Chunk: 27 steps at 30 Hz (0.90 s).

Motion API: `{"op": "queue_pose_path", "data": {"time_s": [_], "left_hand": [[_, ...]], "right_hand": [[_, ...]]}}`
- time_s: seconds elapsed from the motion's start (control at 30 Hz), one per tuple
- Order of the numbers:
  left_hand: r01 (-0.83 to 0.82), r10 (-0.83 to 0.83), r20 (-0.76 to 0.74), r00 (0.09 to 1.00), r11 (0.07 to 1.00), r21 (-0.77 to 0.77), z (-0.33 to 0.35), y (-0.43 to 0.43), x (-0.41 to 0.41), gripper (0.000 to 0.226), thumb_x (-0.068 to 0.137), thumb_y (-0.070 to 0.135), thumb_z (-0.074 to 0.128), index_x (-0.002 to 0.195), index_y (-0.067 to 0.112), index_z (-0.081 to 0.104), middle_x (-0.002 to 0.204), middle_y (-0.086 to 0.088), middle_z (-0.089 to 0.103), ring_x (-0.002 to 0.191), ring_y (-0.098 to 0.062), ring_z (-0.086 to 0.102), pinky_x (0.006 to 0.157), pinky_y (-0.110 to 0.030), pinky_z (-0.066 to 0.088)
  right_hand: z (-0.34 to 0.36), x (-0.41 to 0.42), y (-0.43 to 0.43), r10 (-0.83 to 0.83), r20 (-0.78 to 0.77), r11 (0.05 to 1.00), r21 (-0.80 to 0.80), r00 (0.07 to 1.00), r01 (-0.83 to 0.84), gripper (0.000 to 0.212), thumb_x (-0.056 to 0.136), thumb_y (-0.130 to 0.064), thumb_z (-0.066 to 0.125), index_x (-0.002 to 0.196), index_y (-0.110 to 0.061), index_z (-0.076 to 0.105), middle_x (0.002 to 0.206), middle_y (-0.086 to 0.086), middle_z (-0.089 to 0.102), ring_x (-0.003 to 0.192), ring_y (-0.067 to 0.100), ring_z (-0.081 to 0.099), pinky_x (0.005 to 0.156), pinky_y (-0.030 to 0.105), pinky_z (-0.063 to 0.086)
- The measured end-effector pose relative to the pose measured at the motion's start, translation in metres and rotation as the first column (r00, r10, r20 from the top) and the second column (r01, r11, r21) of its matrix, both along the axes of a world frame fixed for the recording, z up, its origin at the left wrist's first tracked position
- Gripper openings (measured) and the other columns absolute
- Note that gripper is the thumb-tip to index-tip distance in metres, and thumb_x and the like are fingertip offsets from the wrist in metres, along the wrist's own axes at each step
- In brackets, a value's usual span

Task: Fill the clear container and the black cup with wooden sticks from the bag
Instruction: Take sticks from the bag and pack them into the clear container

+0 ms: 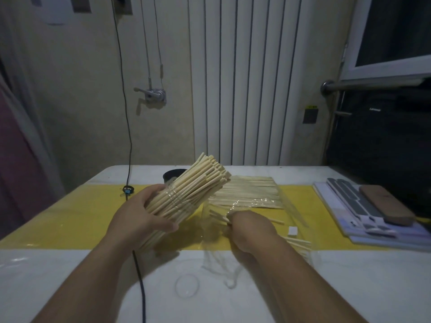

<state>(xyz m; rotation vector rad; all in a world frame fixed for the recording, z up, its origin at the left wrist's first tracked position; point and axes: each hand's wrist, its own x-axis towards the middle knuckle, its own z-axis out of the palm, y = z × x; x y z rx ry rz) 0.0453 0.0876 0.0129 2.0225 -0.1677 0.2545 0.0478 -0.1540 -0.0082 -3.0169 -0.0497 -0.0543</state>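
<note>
Head view: left hand grips the tilted clear container packed with sticks, right hand pinches a few more at the bag mouth
Best to hold the container tilted towards the right hand, feed new sticks in parallel with those inside, and slide them along the wall so none jam; it looks nearly full, so the black cup, upright just behind it on the table, is likely next. The bundle hides the cup's inside, the left palm covers the container's base, and the right fingertips are out of sight
</note>
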Motion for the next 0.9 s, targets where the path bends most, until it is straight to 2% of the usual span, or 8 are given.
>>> {"op": "queue_pose_path", "data": {"time_s": [0.17,0.37,0.47,0.7,0.73,0.8,0.87,0.9], "left_hand": [[0.011,-0.011,-0.001,1.000,1.000,0.005,0.001,-0.002,-0.002,0.087,0.032,0.028,0.084,0.114,0.045,0.059,0.101,0.013,0.069,0.090,-0.011,0.066,0.075,-0.035,0.053],[-0.011,0.012,-0.014,1.000,1.000,0.013,0.000,-0.001,0.001,0.077,0.031,0.029,0.086,0.099,0.055,0.059,0.091,0.025,0.069,0.085,-0.005,0.067,0.077,-0.037,0.055],[-0.012,0.012,-0.009,1.000,1.000,0.003,0.000,-0.001,-0.001,0.081,0.032,0.027,0.086,0.104,0.054,0.060,0.097,0.017,0.070,0.087,-0.008,0.067,0.076,-0.037,0.055],[-0.009,0.009,0.001,1.000,1.000,0.003,0.001,-0.001,-0.001,0.089,0.032,0.025,0.085,0.116,0.043,0.061,0.099,0.012,0.071,0.087,-0.011,0.068,0.076,-0.036,0.055],[-0.010,0.010,-0.001,1.000,1.000,0.001,0.001,-0.001,-0.001,0.089,0.032,0.025,0.085,0.116,0.042,0.062,0.099,0.012,0.071,0.087,-0.011,0.068,0.077,-0.038,0.055],[-0.007,0.007,-0.006,1.000,1.000,0.007,0.001,-0.001,-0.001,0.091,0.032,0.025,0.086,0.118,0.043,0.061,0.100,0.012,0.071,0.088,-0.011,0.068,0.080,-0.040,0.056],[0.001,-0.001,-0.008,1.000,1.000,0.020,0.001,-0.001,-0.001,0.094,0.030,0.027,0.086,0.118,0.044,0.059,0.102,0.013,0.070,0.089,-0.011,0.068,0.082,-0.042,0.057],[0.006,-0.005,-0.011,1.000,1.000,0.026,0.000,-0.001,-0.001,0.094,0.028,0.029,0.086,0.117,0.045,0.059,0.103,0.013,0.070,0.090,-0.011,0.067,0.083,-0.043,0.057]], "right_hand": [[0.017,-0.014,-0.007,0.083,0.053,0.996,0.012,0.995,-0.084,0.021,0.090,-0.044,0.058,0.085,-0.024,0.053,0.088,-0.002,0.055,0.083,0.024,0.053,0.068,0.031,0.040],[0.037,-0.030,-0.005,0.150,0.023,0.987,-0.066,0.988,-0.149,0.027,0.082,-0.052,0.069,0.083,-0.026,0.059,0.085,-0.002,0.057,0.087,0.026,0.058,0.066,0.031,0.039],[0.051,-0.036,-0.002,0.118,0.058,0.988,-0.111,0.991,-0.111,0.034,0.078,-0.055,0.073,0.081,-0.025,0.059,0.080,-0.001,0.052,0.089,0.027,0.060,0.068,0.030,0.039],[0.068,-0.047,0.003,0.217,0.328,0.971,-0.171,0.920,-0.168,0.033,0.088,-0.059,0.060,0.082,-0.027,0.056,0.098,0.000,0.067,0.098,0.027,0.061,0.067,0.032,0.032],[0.069,-0.048,0.003,0.232,0.406,0.969,-0.175,0.884,-0.173,0.034,0.089,-0.059,0.058,0.084,-0.025,0.059,0.095,0.000,0.068,0.095,0.027,0.062,0.065,0.032,0.030],[0.065,-0.047,0.002,0.263,0.642,0.965,-0.177,0.720,-0.194,0.034,0.086,-0.053,0.061,0.076,-0.021,0.062,0.076,0.001,0.067,0.072,0.028,0.062,0.058,0.030,0.026],[0.058,-0.045,-0.001,0.234,0.853,0.963,-0.139,0.467,-0.230,0.032,0.083,-0.039,0.064,0.060,-0.020,0.054,0.054,0.000,0.055,0.049,0.025,0.050,0.053,0.027,0.021],[0.055,-0.043,-0.002,0.220,0.918,0.957,-0.136,0.331,-0.258,0.034,0.086,-0.034,0.063,0.057,-0.020,0.051,0.051,0.001,0.049,0.046,0.024,0.043,0.053,0.027,0.019]]}}
